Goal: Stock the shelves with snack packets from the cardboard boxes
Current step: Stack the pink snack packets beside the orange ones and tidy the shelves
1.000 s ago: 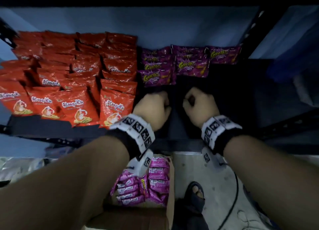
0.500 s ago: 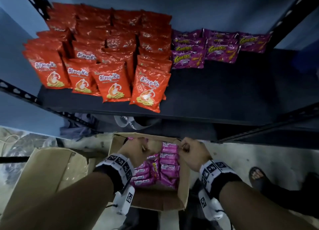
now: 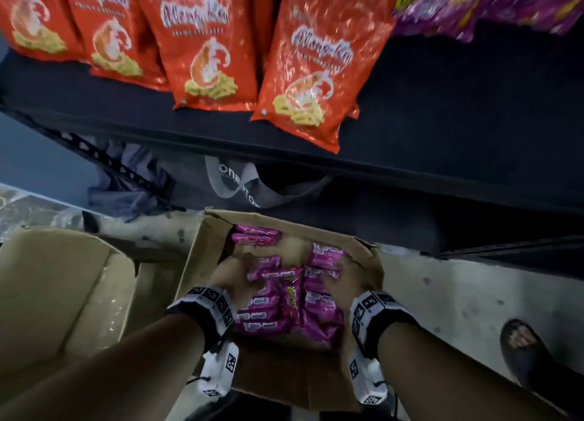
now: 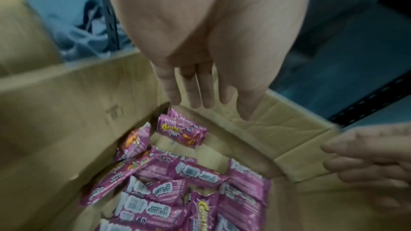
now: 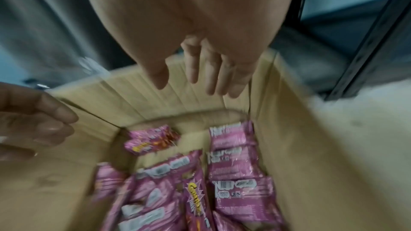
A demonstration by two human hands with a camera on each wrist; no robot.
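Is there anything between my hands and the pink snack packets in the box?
Nothing visible. The cardboard box is open at the top, and the left hand and right hand hang with straight fingers directly above the pink packets.

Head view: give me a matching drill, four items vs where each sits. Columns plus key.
Items:
1. orange packets
2. pink packets
3. empty cardboard box
4. sandalled foot

Places:
A. on the floor, right of the open box
B. on the dark shelf, front row
C. on the floor, left of the open box
D. inside the open box, under both hands

Pairs: 1-B, 2-D, 3-C, 4-A
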